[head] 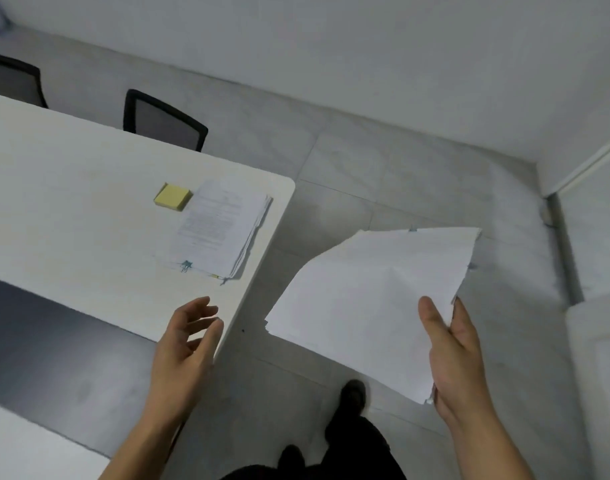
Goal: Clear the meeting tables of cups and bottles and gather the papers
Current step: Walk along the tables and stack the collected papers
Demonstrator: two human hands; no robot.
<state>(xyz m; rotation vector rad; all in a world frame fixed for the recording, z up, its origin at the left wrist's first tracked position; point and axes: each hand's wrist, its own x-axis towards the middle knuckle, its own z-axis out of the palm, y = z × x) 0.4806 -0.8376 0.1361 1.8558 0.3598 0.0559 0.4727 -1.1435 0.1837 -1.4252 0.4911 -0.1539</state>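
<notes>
My right hand (pixel 456 358) grips a white sheaf of papers (pixel 369 303) by its near right edge, held out over the floor to the right of the table. On the white meeting table (pixel 71 188), near its right end, lies a stack of printed papers (pixel 216 226) with a blue binder clip at its near edge. A yellow pad of sticky notes (pixel 173 196) sits just left of that stack. My left hand (pixel 187 344) hovers at the table's near right corner, fingers apart and holding nothing. No cups or bottles are in view.
Two black mesh chairs (pixel 163 121) (pixel 12 79) stand behind the table's far edge. A second white table edge (pixel 26 445) shows at the lower left, with a dark gap between. Grey tiled floor (pixel 400 168) lies to the right, with a white wall and door frame (pixel 556 244) beyond.
</notes>
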